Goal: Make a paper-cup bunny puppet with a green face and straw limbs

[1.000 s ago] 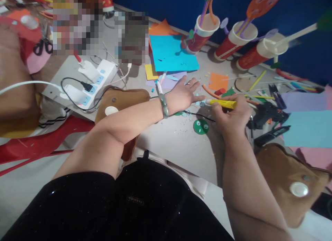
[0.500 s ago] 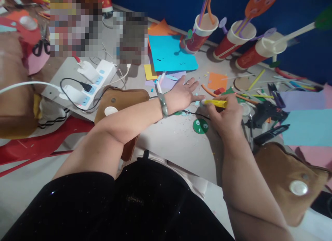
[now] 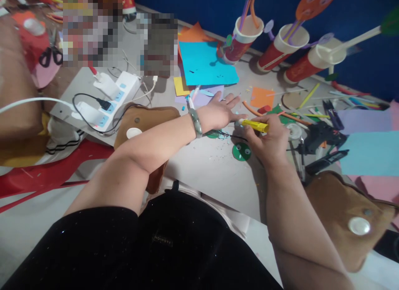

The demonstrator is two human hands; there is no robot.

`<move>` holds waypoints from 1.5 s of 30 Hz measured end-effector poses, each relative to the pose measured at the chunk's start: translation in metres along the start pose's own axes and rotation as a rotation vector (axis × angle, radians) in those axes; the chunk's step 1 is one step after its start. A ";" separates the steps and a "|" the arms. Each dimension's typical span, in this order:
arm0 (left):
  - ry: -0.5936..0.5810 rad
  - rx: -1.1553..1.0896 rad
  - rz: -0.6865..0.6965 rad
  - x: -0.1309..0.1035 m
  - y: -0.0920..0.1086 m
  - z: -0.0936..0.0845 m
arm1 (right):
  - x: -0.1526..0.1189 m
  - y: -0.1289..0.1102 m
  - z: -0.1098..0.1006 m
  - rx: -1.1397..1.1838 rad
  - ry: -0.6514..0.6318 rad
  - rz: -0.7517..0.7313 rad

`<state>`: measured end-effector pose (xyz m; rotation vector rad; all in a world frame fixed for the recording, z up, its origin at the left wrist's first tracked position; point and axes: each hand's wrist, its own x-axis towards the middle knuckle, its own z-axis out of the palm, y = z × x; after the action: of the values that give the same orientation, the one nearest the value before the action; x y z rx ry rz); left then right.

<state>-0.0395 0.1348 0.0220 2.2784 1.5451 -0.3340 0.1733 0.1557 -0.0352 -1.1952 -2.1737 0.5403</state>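
My right hand (image 3: 272,140) is closed round a yellow marker (image 3: 257,125), its pale tip pointing left. Fingers spread, my left hand (image 3: 220,111) lies low over the table, its index fingertip close to the marker's tip. Something small and pale blue shows near that fingertip; I cannot make out what it is. Below the marker lies a round green paper face (image 3: 241,151) with googly eyes. Another green piece (image 3: 215,134) is partly hidden by my left wrist.
Red paper cups (image 3: 243,38) with paper figures line the blue partition. Blue paper (image 3: 207,63), a power strip (image 3: 116,100) with cables, a black glue gun (image 3: 322,136) and brown pouches (image 3: 349,219) surround my arms. A co-worker's arm (image 3: 18,82) is at left.
My right hand has shifted slightly left with the marker, which now shows more clearly. My left hand stays almost in place. The co-worker's arm at left has moved a little.
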 end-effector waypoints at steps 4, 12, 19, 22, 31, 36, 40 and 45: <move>0.009 -0.065 0.016 0.005 -0.004 0.001 | 0.000 0.007 0.002 -0.066 -0.028 -0.076; 0.018 -0.108 0.017 0.010 -0.008 0.007 | 0.005 0.003 -0.001 -0.024 -0.074 0.017; 0.089 -0.118 0.073 0.021 -0.019 0.024 | 0.005 0.002 0.000 0.146 0.100 0.093; 0.076 -0.108 0.062 0.018 -0.016 0.019 | 0.008 0.003 0.000 0.179 0.250 0.120; -0.070 -0.096 -0.002 -0.002 -0.004 -0.009 | 0.009 -0.002 0.004 0.420 0.151 0.214; -0.079 -0.153 0.007 0.000 -0.009 -0.007 | 0.010 -0.005 -0.003 0.628 -0.031 0.377; -0.070 -0.180 0.014 0.001 -0.011 -0.006 | 0.009 -0.006 -0.009 0.574 -0.083 0.405; -0.091 -0.201 0.018 0.000 -0.012 -0.008 | 0.008 -0.002 -0.008 0.313 -0.035 0.329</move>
<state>-0.0506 0.1418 0.0273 2.0924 1.4432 -0.2609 0.1740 0.1618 -0.0256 -1.3773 -1.8392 1.0057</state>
